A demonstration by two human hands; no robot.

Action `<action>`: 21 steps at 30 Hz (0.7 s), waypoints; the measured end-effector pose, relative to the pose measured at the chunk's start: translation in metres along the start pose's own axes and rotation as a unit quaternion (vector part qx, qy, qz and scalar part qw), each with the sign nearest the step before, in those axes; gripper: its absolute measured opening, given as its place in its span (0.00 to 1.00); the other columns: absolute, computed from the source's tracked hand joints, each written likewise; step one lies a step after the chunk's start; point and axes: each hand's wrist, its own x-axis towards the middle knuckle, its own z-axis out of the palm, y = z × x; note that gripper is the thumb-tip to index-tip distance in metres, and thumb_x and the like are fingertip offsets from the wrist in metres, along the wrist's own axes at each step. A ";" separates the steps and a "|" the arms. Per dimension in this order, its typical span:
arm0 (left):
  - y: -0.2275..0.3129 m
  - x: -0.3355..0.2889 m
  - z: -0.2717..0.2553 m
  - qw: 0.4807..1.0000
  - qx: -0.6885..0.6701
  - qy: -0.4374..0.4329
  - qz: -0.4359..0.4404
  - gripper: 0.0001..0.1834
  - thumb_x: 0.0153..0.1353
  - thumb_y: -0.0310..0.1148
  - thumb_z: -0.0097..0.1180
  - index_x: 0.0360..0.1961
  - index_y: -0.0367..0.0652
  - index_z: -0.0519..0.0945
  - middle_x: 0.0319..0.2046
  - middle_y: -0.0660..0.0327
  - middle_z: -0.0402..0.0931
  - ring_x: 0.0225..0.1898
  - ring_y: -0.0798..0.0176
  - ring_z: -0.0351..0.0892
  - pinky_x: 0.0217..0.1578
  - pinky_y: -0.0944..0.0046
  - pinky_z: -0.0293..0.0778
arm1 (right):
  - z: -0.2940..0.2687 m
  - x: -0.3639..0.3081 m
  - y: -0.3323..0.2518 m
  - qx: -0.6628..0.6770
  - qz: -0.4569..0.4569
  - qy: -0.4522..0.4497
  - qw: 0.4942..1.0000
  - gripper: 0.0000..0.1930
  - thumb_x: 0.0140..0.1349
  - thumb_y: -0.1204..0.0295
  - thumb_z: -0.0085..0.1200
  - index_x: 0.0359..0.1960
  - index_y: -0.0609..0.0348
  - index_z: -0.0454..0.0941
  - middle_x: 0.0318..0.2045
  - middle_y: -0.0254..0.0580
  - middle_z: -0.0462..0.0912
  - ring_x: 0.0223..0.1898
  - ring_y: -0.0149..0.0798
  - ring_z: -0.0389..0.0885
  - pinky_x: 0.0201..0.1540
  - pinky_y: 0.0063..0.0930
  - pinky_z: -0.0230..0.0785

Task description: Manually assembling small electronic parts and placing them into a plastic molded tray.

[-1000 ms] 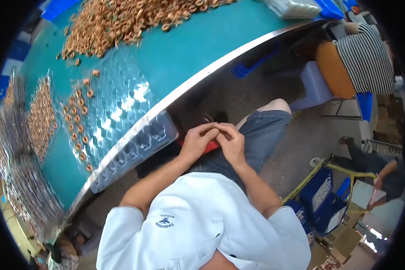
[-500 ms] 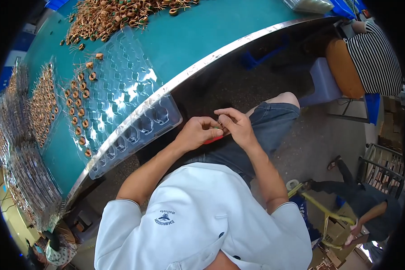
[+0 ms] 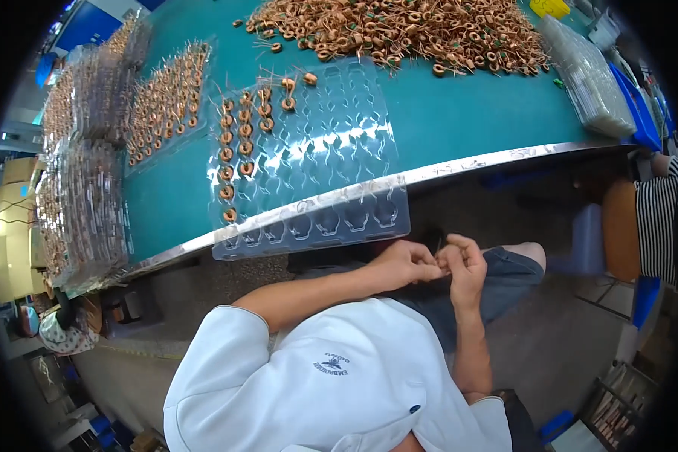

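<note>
My left hand (image 3: 405, 265) is closed in a pinch below the table's front edge, above my lap. It holds a small wire coil, mostly hidden by the fingers; a thin dark lead sticks up between the hands. Close against it, my right hand (image 3: 464, 265) is also pinched, with its fingertips at the same spot; what they grip cannot be made out. On the table lies a clear plastic tray (image 3: 331, 162) with moulded pockets, overhanging the front edge. Copper ring coils (image 3: 245, 148) with wire leads fill its left columns.
A large heap of loose coils (image 3: 399, 34) covers the back of the green table (image 3: 459, 113). Filled trays stand in tall stacks (image 3: 83, 203) on the left, beside another filled tray (image 3: 169, 102). Clear trays (image 3: 591, 83) are piled at right. A person in stripes (image 3: 659, 218) sits there.
My view has turned right, so the table and tray appear shifted. Both hands remain together, with the fingers repositioned at the small piece. The tray's coils look unchanged.
</note>
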 end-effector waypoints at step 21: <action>-0.013 -0.068 -0.051 0.939 -0.121 0.094 0.308 0.21 0.63 0.37 0.62 0.55 0.40 0.78 0.41 0.61 0.79 0.37 0.70 0.75 0.40 0.69 0.72 | 0.202 0.098 -0.163 -0.228 -0.131 -0.250 0.932 0.07 0.63 0.75 0.55 0.33 0.68 0.81 0.24 0.36 0.83 0.24 0.23 0.76 0.26 0.18 0.67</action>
